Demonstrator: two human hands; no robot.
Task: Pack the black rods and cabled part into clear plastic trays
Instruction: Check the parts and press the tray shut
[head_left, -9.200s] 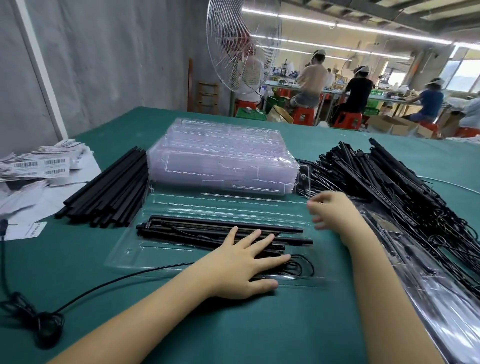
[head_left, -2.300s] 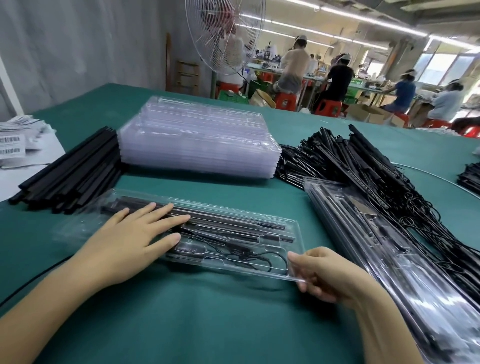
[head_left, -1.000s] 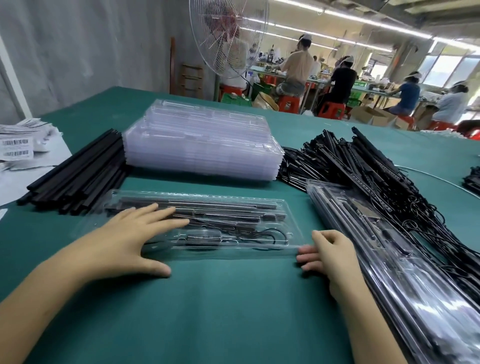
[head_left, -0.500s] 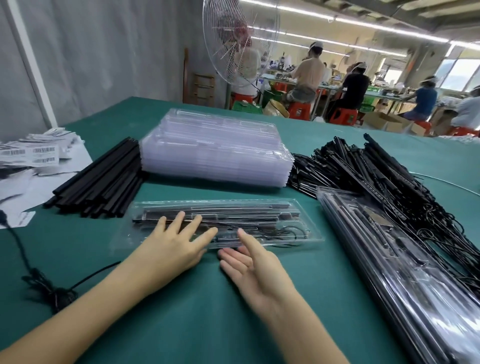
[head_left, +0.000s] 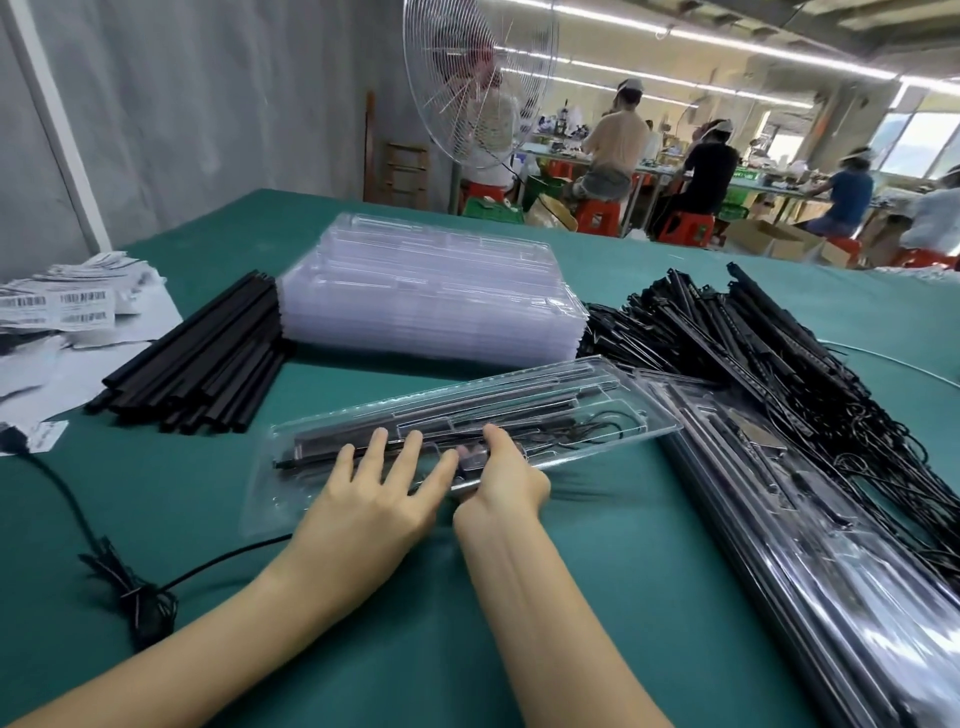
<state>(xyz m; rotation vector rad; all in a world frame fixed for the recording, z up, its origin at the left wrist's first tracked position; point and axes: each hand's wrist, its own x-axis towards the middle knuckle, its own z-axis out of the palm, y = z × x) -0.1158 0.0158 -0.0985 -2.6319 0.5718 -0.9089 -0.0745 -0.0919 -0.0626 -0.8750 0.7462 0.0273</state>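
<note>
A closed clear plastic tray (head_left: 597, 387) holding black rods and a coiled cabled part lies askew on the green table, its right end raised and swung towards the packed trays. My left hand (head_left: 374, 493) rests flat on its near left part, fingers spread. My right hand (head_left: 501, 480) grips the tray's near edge at the middle, thumb on top, fingers hidden underneath. A stack of empty clear trays (head_left: 431, 296) stands behind it. Loose black rods (head_left: 208, 358) lie to the left. A heap of black cabled parts (head_left: 753, 353) lies to the right.
Packed trays (head_left: 810, 545) are piled along the right, close to the lifted tray's end. Barcode labels and papers (head_left: 67, 306) lie at the far left. A black cable (head_left: 104, 545) runs over the near-left table. A standing fan (head_left: 478, 78) and several seated workers are beyond the table.
My right hand has turned over and taken hold of the tray's near edge. The tray has swung anticlockwise with its right end lifted. My left hand stays flat on it.
</note>
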